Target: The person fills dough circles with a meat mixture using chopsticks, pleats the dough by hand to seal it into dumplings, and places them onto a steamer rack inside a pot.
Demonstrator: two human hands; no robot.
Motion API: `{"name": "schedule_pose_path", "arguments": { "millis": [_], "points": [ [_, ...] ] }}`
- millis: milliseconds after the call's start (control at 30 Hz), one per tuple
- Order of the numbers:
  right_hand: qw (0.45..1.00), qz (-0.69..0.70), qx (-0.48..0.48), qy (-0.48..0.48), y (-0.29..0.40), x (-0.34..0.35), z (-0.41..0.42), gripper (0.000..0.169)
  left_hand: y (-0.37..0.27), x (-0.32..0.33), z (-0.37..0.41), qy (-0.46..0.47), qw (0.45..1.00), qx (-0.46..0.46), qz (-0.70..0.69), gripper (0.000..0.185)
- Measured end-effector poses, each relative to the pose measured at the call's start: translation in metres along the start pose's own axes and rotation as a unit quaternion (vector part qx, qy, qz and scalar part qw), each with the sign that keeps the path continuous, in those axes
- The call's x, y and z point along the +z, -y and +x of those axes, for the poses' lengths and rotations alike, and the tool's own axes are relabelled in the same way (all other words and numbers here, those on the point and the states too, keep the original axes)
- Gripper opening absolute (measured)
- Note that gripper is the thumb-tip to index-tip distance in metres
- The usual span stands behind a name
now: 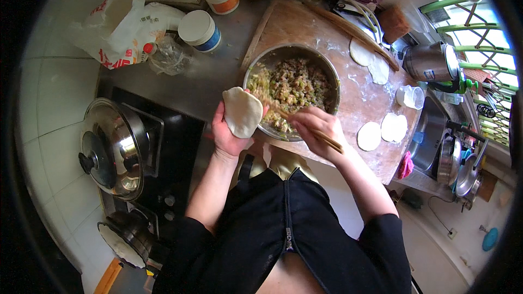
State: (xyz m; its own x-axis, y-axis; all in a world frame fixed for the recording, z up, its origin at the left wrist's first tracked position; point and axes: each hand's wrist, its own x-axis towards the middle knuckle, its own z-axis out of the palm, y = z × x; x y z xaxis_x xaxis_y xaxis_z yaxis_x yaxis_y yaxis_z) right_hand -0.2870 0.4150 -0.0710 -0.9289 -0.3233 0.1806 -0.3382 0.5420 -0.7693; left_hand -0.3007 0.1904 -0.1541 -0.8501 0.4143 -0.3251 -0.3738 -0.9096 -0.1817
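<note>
On my left hand [229, 139] lies a flat round dough wrapper [242, 112], held palm up beside the bowl's near left edge. My right hand [318, 128] grips wooden chopsticks [327, 139], their tips down in the filling and blurred. The stainless steel bowl [338, 90] holds a chopped filling [300, 81] of green and pinkish bits. It stands on a floured wooden board [282, 20]. More dough wrappers [369, 136] lie on the board right of my right hand, and others [362, 52] lie at its far right, partly under a wooden rolling pin [355, 32].
At left, a lidded pan [114, 151] sits on the black stove [179, 151], with a smaller pot [126, 239] nearer me. Lidded tubs [199, 30] and an open flour bag [118, 28] stand behind. Right of the board are a plastic cup [410, 97], a sink [425, 130] and a metal kettle [429, 61].
</note>
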Motion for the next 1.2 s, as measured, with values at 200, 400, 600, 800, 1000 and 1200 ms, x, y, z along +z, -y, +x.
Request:
{"name": "schedule_pose_path", "arguments": {
  "millis": [200,400,600,800,1000,1200],
  "points": [
    [0.983,-0.114,0.053,-0.133,-0.015,-0.036,0.006,0.011,-0.002,0.007,-0.004,-0.006,0.998,0.002,0.06,0.04],
    [0.993,0.013,0.08,-0.086,-0.024,-0.014,0.018,0.013,-0.003,0.001,0.001,0.028,0.998,0.003,0.059,0.039],
    [0.999,0.032,-0.009,0.006,-0.011,-0.013,0.006,0.007,0.001,-0.006,0.0,0.019,0.998,0.022,0.05,0.039],
    [0.981,-0.003,0.125,-0.149,-0.023,-0.049,0.011,0.012,-0.016,0.001,-0.007,-0.001,0.997,0.068,0.02,0.041],
    [0.912,0.283,0.221,-0.197,-0.057,-0.001,0.015,0.024,-0.01,0.015,0.002,0.005,0.998,0.066,0.008,0.045],
    [0.839,0.409,0.312,-0.178,-0.039,0.019,-0.004,0.029,-0.011,0.002,0.002,-0.004,0.998,0.065,0.001,0.046]
  ]
}}
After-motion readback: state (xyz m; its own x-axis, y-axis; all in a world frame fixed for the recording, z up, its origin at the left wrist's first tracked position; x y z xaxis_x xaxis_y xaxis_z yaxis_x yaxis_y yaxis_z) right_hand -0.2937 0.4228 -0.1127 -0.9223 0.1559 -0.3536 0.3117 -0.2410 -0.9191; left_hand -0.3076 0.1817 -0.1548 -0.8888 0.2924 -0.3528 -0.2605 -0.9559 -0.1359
